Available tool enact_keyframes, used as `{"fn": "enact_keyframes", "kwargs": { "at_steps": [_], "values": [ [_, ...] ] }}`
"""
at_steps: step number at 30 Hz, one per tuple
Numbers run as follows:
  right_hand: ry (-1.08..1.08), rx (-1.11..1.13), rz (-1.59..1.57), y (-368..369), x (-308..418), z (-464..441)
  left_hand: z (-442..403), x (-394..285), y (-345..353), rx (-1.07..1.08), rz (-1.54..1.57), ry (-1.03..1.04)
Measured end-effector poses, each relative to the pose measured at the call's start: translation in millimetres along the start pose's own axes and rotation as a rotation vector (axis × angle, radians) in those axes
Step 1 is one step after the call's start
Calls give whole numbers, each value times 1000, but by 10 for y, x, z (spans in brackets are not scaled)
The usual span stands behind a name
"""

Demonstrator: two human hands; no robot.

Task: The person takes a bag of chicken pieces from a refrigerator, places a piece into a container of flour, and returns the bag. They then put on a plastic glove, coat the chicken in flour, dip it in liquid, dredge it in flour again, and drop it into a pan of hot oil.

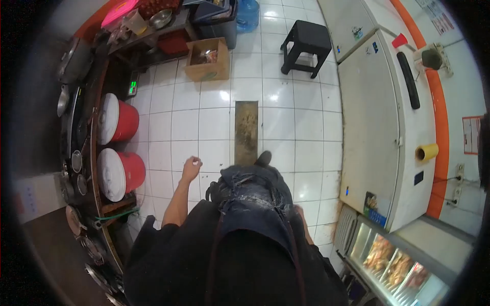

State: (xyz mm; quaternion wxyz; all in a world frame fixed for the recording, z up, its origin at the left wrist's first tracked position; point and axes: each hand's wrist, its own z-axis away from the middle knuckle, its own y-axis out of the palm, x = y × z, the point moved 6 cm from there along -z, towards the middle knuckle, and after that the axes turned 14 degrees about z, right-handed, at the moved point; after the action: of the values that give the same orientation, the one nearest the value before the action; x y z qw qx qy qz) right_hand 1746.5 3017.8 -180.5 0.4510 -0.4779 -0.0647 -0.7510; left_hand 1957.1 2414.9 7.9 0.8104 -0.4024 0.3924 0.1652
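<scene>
Over the tiled floor, my left hand (pixel 192 168) hangs out to the left of my body with its fingers curled closed. Whether anything small is between the fingers cannot be made out. Only a strip of my right forearm (pixel 305 224) shows beside my hip; the fingers of that hand are hidden. A dark apron (pixel 255 219) with a worn, whitish patch covers my front, and one dark shoe (pixel 264 158) pokes out beyond it. Nearest to my left hand are two red tubs with white lids, the nearer tub (pixel 133 172) and the farther tub (pixel 127 122).
Ahead lie a brown floor strip (pixel 246 127), a cardboard box (pixel 220 69) and a black stool (pixel 311 38). A blue water jug (pixel 248 15) stands at the back. White freezers (pixel 370 127) and a lit food display (pixel 388 260) line the right; a shelf with pans (pixel 76 56) runs along the left.
</scene>
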Motion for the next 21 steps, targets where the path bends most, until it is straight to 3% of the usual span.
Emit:
{"fn": "enact_keyframes", "kwargs": {
  "at_steps": [1, 2, 3, 4, 6, 8, 11, 13, 18, 20, 21],
  "values": [
    [-75, -46, -216, -256, 655, -415, -47, 0, 140, 65, 48, -57],
    [243, 49, 14, -545, 1322, -736, -75, 76, 303, 129, 98, -117],
    [399, 5, -45, -743, 1512, -1198, -49, 162, 447, 146, 66, -201],
    [465, -48, -84, -967, 2156, -1531, -86, 268, 610, 159, 41, -275],
    [365, -63, -69, -1342, 2872, -2355, -112, 485, 890, 203, 148, -286],
    [247, -53, -25, -1624, 3518, -3103, -106, 316, 1011, 295, -88, -452],
    [154, -41, 80, -1877, 4320, -4055, -528, 685, 1457, 396, -254, -253],
    [151, -20, 65, -1958, 4499, -4611, -904, 482, 1484, 327, -138, -263],
    [340, 70, 35, -1921, 4749, -5485, -2737, -519, 1456, 466, -281, -363],
    [369, 105, 6, -1869, 4757, -5632, -3851, -688, 1480, 215, -163, -287],
    [367, 123, -24, -1821, 4832, -5859, -4285, -1305, 1399, 127, -52, -307]
  ]
}}
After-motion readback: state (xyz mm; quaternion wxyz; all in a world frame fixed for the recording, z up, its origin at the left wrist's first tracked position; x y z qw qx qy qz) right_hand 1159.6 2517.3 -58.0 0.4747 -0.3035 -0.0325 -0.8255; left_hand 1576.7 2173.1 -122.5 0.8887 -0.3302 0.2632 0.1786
